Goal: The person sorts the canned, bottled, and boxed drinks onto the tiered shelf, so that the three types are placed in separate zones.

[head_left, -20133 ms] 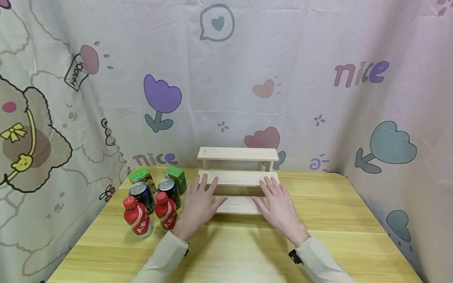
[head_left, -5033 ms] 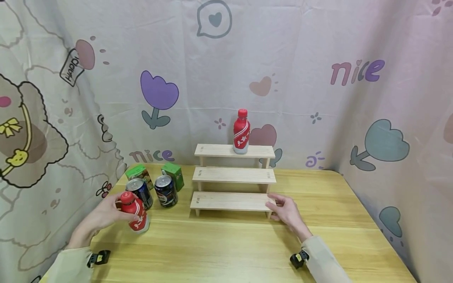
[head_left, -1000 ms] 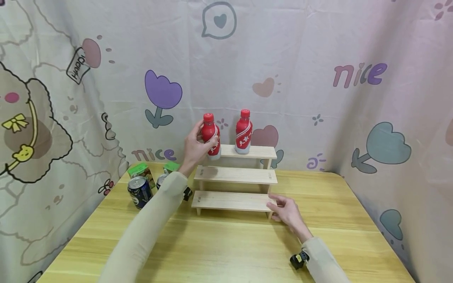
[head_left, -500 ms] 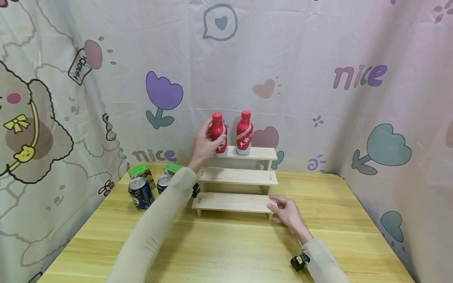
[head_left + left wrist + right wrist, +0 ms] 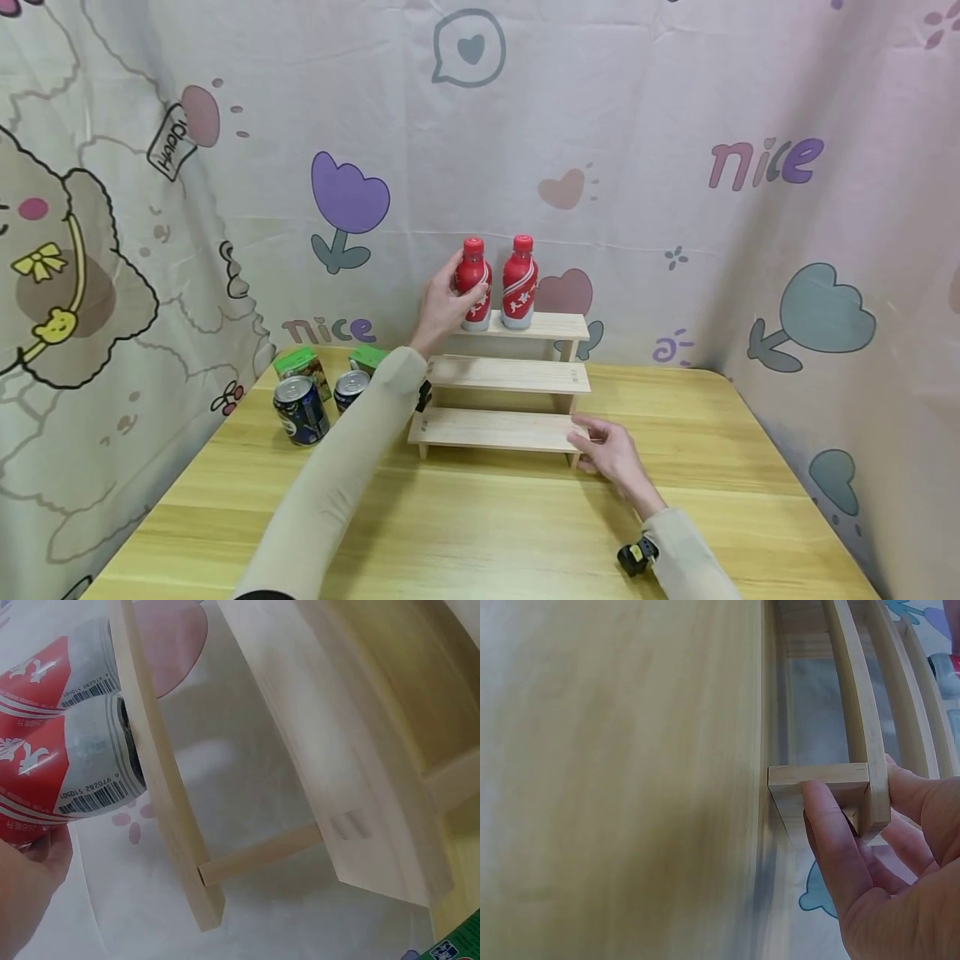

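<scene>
A three-tier wooden shelf rack point(image 5: 510, 375) stands on the table. On its top tier, my left hand point(image 5: 441, 307) holds a red drink bottle point(image 5: 471, 268) with a grey-white base, upright near the board's left part. Close to its right stands a matching red bottle point(image 5: 519, 285). In the left wrist view, the held bottle point(image 5: 90, 757) has its base at the top board; whether it bears its full weight there I cannot tell. My right hand point(image 5: 611, 457) grips the right end of the lowest tier. The right wrist view shows its fingers point(image 5: 829, 832) against the end leg.
Left of the rack stand two dark blue cans, one in plain sight point(image 5: 300, 412) and one point(image 5: 351, 387) partly behind my left sleeve. Behind them are two green-topped cartons point(image 5: 300, 365). The wooden table point(image 5: 480, 517) meets a printed cloth backdrop point(image 5: 637, 108).
Over the last second my left hand has moved right with the bottle, closer to the other one. Earlier, both bottles stood on the table. My right hand has kept its grip on the rack.
</scene>
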`<state>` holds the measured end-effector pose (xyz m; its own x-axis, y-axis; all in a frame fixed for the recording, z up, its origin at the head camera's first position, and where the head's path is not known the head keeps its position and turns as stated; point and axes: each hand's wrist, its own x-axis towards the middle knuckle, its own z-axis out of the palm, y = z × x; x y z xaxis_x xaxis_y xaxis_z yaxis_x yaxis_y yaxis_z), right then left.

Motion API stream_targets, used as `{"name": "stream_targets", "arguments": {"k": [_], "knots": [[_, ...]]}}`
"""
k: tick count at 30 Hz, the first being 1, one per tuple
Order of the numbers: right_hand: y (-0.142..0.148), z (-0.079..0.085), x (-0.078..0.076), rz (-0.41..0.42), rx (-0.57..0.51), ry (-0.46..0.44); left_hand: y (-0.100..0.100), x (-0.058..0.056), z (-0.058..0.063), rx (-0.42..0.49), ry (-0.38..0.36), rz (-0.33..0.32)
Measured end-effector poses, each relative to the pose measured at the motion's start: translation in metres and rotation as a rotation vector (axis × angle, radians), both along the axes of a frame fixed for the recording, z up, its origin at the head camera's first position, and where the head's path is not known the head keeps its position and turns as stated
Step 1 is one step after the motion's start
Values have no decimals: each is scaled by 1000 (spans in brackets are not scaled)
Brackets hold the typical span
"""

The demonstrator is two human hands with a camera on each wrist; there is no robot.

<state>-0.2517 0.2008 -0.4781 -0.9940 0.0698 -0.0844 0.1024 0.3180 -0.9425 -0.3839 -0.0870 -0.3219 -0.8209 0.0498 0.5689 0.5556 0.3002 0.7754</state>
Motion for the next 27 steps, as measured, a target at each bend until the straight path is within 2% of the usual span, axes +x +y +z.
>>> {"name": "stream_targets", "arguments": {"k": [6, 11, 20, 23, 27], "knots": [[0, 0, 1, 2, 3, 3, 1, -3, 1, -27, -24, 3], [0, 0, 0, 1, -6, 1, -1, -8, 3, -30, -38, -39], [1, 0, 1, 1, 1, 10, -4, -13, 12, 5, -180, -157], [1, 0, 1, -2, -2, 8, -4, -13, 15, 7, -211, -183], [1, 0, 0, 1, -5, 7, -4, -12, 18, 8, -234, -186]]}}
